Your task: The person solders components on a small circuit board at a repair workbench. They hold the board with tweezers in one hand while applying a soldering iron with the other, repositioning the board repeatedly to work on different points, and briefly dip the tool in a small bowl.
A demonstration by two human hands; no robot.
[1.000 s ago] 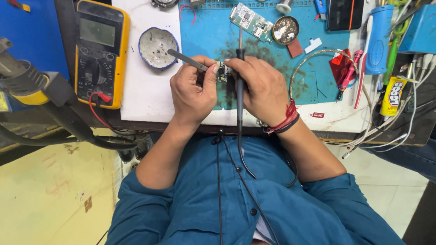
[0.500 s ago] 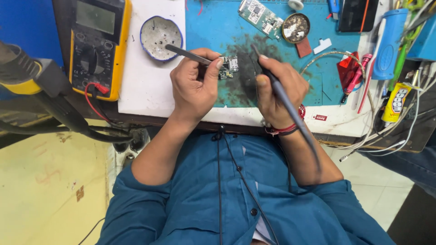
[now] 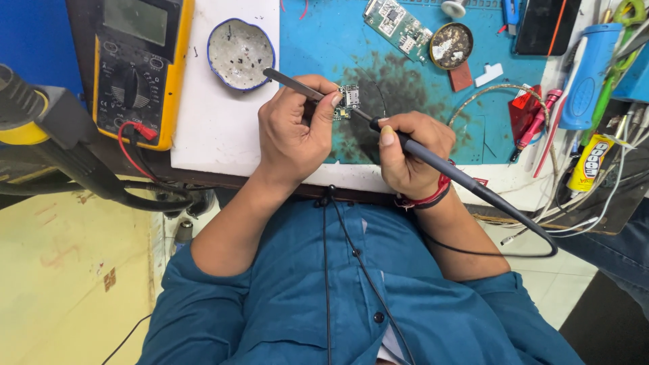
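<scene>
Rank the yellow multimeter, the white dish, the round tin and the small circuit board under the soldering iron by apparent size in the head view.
1. Yellow multimeter, largest, partly cut off.
2. White dish.
3. Round tin.
4. Small circuit board, smallest, partly hidden by fingers.

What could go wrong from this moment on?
The left hand pinches the small green circuit board with slim metal tweezers right beside the black soldering iron in the right hand: a fingertip burn seems possible. The board might also slip from the tweezers.
</scene>
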